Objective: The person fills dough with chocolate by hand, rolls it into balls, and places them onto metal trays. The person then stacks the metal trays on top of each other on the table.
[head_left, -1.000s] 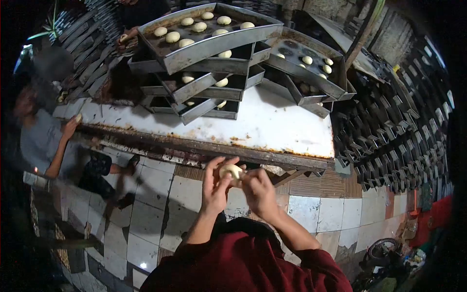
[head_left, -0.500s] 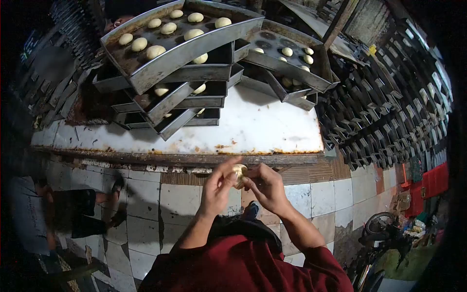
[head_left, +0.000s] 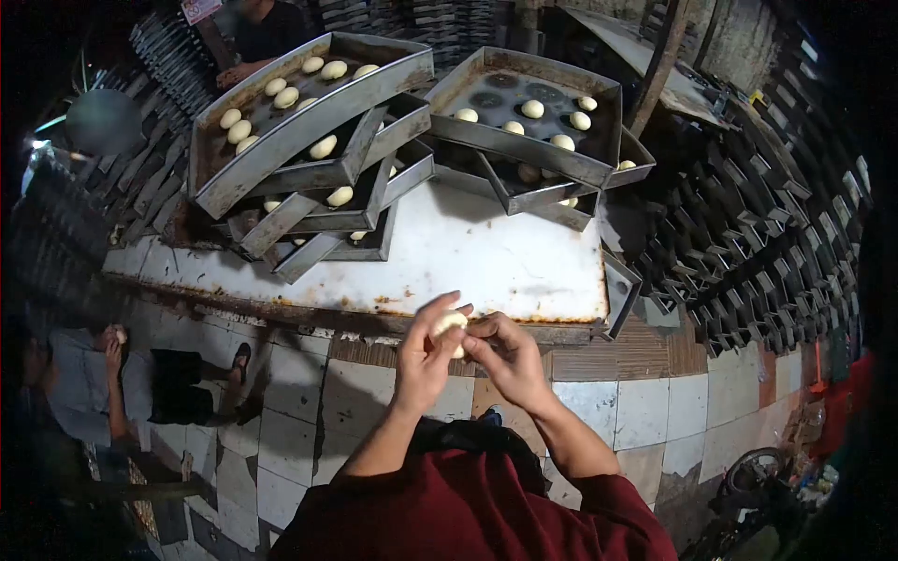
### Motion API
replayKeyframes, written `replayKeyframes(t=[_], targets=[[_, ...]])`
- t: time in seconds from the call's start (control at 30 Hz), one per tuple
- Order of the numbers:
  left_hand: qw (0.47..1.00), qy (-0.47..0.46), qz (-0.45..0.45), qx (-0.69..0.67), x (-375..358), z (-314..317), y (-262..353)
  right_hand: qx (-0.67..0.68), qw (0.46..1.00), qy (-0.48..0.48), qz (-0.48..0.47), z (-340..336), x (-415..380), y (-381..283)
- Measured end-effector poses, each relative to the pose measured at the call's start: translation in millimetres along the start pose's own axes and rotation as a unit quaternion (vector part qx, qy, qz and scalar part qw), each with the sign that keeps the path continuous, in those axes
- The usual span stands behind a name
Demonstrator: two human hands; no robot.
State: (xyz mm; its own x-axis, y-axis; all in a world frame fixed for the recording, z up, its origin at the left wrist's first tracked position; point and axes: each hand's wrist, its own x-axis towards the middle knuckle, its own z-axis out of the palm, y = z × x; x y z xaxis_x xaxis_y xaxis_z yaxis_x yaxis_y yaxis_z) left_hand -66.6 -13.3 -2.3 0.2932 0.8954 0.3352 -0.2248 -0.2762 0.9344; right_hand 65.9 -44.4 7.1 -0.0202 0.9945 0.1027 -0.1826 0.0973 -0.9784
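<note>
A small pale piece of dough [head_left: 450, 323] is held up between my two hands, in front of the white table's near edge. My left hand [head_left: 427, 353] cups it from the left, fingers curled behind it and thumb across its front. From the other side my right hand [head_left: 510, 360] pinches at the dough with thumb and fingertips. Part of the dough is hidden by the fingers. Beyond, metal trays [head_left: 318, 126] stand stacked crosswise, the top one bearing several round dough balls [head_left: 286, 97]. A second stack of trays [head_left: 538, 154] at the right also carries dough balls [head_left: 532, 108].
The white tabletop [head_left: 496, 252] has a rusty, stained edge. At the lower left a co-worker [head_left: 84, 383] in a grey shirt holds something small; another person [head_left: 271, 37] is behind the trays. Rows of stacked metal trays [head_left: 786, 243] line the right side. Tiled floor [head_left: 365, 393] lies below.
The camera view has swung, so the tray stacks appear shifted and the person behind them shows more. My hands keep hold of the dough, with the fingers slightly shifted.
</note>
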Motion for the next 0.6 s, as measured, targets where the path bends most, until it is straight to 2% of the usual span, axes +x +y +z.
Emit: replayKeyframes(t=[0.03, 0.07, 0.1, 0.13, 0.2, 0.23, 0.27, 0.33, 0.37, 0.4, 0.43, 0.47, 0.5, 0.53, 0.6], targets=[[0.992, 0.069, -0.046, -0.095, 5, 10, 3, -0.132, 0.985, 0.010, -0.109, -3, -2, -5], [0.968, 0.138, -0.089, -0.190, 8, 18, 4, -0.260, 0.941, 0.022, -0.216, -6, -3, -10], [0.966, 0.143, -0.098, -0.192, 9, 23, -1, -0.328, 0.902, 0.038, -0.277, -10, -2, -15], [0.966, 0.148, -0.098, -0.188, 7, 27, -4, -0.324, 0.904, 0.035, -0.277, -20, -1, -13], [0.993, 0.018, -0.036, -0.113, 6, 30, -9, -0.158, 0.978, 0.024, -0.131, -40, 4, -5], [0.998, -0.037, 0.023, -0.036, 7, 31, -6, -0.072, 0.991, 0.053, -0.102, -41, 4, -15], [0.998, -0.038, 0.021, -0.034, 9, 29, -1, -0.070, 0.991, 0.053, -0.102, -47, 5, -13], [0.977, -0.127, 0.104, 0.135, 17, 26, 13, -0.053, 0.997, -0.038, -0.052, -58, 10, -10], [0.983, -0.099, 0.084, 0.129, 18, 29, 14, 0.014, 0.999, -0.038, 0.003, -56, 10, -14], [0.983, -0.097, 0.086, 0.129, 22, 31, 9, 0.012, 0.999, -0.040, 0.002, -52, 12, -19], [0.997, 0.010, 0.046, 0.059, 26, 33, 2, -0.107, 0.987, -0.020, -0.114, -47, 14, -22], [0.993, 0.117, 0.005, -0.012, 30, 36, -3, -0.222, 0.948, 0.002, -0.228, -42, 17, -24], [0.980, 0.162, -0.035, -0.109, 34, 38, -5, -0.270, 0.931, 0.004, -0.246, -37, 18, -28], [0.980, 0.163, -0.034, -0.111, 37, 36, -7, -0.271, 0.931, 0.003, -0.246, -37, 24, -27], [0.977, 0.104, -0.078, -0.170, 40, 30, -17, -0.330, 0.898, 0.026, -0.289, -41, 40, -24]])
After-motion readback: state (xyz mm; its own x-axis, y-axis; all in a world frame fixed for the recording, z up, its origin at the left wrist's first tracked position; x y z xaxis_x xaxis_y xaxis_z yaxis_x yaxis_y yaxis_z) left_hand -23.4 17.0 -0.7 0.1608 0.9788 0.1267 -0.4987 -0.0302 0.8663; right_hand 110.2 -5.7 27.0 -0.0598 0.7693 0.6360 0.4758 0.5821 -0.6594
